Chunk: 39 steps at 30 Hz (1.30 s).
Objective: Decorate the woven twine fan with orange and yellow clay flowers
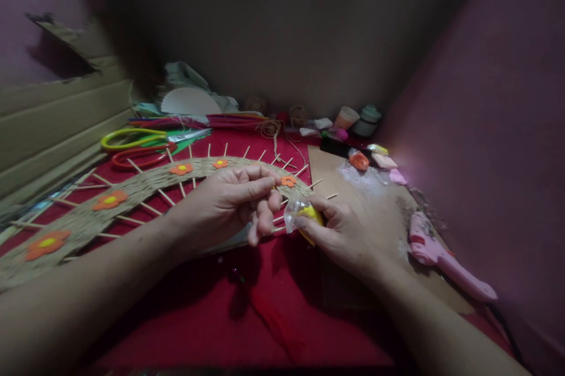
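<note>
My right hand [342,232] grips a lump of yellow modelling clay [311,214] in a clear plastic wrapper [291,214]. Just left of it, my left hand [238,196] is closed, thumb and forefinger pinched; a speck of yellow clay shows at the fingertips, mostly hidden. Behind both hands curves a woven twine band [148,189] with thin sticks poking out along its edges. Orange clay flowers [109,199] lie along the band, several with yellow centres. Nearest my fingertips is an orange flower [289,181] whose middle shows no yellow.
Yellow-handled scissors [132,139] and red-handled scissors [141,156] lie back left. On the right, a pink glue gun [450,264] rests on a brown board [366,264], with wrapped orange clay [359,160] behind. A red ribbon [273,317] lies on the red cloth [198,323] in front.
</note>
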### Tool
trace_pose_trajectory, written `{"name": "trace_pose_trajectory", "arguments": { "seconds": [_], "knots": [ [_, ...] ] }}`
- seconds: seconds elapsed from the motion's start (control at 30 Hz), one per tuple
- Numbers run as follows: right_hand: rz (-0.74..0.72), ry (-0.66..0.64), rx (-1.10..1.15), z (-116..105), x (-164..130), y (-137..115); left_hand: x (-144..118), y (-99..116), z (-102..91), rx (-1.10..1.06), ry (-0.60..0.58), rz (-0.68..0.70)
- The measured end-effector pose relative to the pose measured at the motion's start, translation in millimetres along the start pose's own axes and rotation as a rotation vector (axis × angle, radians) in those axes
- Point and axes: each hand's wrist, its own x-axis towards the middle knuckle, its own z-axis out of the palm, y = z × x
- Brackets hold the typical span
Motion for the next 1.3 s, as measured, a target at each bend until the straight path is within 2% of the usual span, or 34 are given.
{"name": "trace_pose_trajectory", "arguments": {
  "seconds": [0.2, 0.37, 0.5, 0.6, 0.7, 0.8, 0.97, 1.1, 1.2, 1.3],
  "knots": [
    [-0.028, 0.023, -0.005, -1, 0, 0, -1, 3, 1.7, 0.064, 0.08, 0.064],
    [-0.036, 0.031, 0.034, 0, 1, 2, 1, 2, 3.3, 0.064, 0.076, 0.106],
    [-0.022, 0.018, 0.087, 1, 1, 6, 1, 0, 2.4, 0.075, 0.043, 0.053],
    [0.014, 0.015, 0.156, 1, 3, 8, -2, 0, 1.1, 0.13, 0.074, 0.046],
    [0.102, -0.01, 0.313, 1, 4, 9, -3, 0, 0.7, 0.146, 0.119, 0.08],
    [0.208, -0.055, 0.598, 0, 6, 11, -1, 0, 1.7, 0.141, 0.134, 0.108],
    [0.334, -0.163, 0.958, -4, 9, 13, 3, -3, 2.2, 0.091, 0.076, 0.133],
    [0.448, -0.178, 1.128, -12, 10, 10, 1, -3, 0.7, 0.136, 0.113, 0.058],
    [0.467, -0.167, 1.218, -17, 11, 7, -1, -3, 0.3, 0.144, 0.145, 0.069],
    [0.45, -0.167, 1.29, -18, 13, 8, 0, -4, 1.2, 0.115, 0.088, 0.098]
  ]
}}
